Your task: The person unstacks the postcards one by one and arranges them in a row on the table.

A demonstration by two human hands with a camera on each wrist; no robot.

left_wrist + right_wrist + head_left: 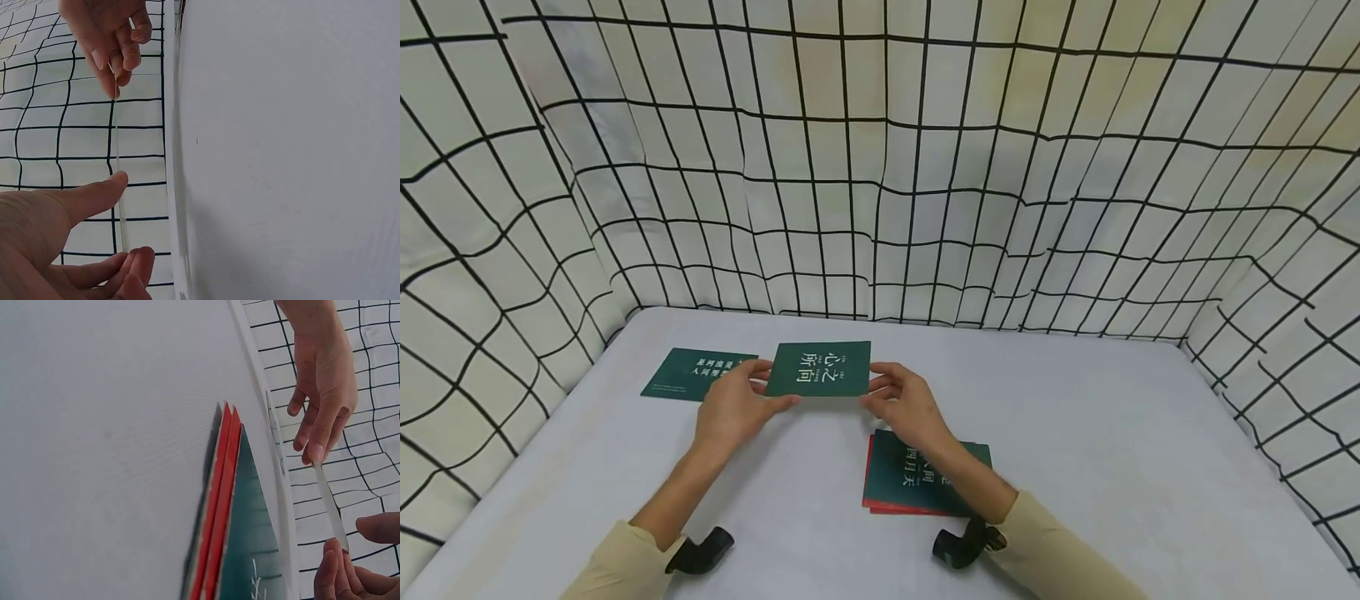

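Held card (818,368): green with white characters, up off the tabletop (1112,433), between the two hands, nearer the far edge than the card stack; both wrist views show it edge-on.
Left hand (733,408): fingers bent and only partly open, gripping the left end of the card, thumb at its lower corner.
Right hand (908,406): fingers bent and only partly open, gripping the right end, thumb low.
Flat card (677,375): green, lying by the tabletop's far left corner, partly behind the left hand.
Card stack (887,479): green card on top, red edges below, under the right forearm, well in from the right edge.
Gridded cloth (898,154): white with black lines, standing along the far, left and right edges.
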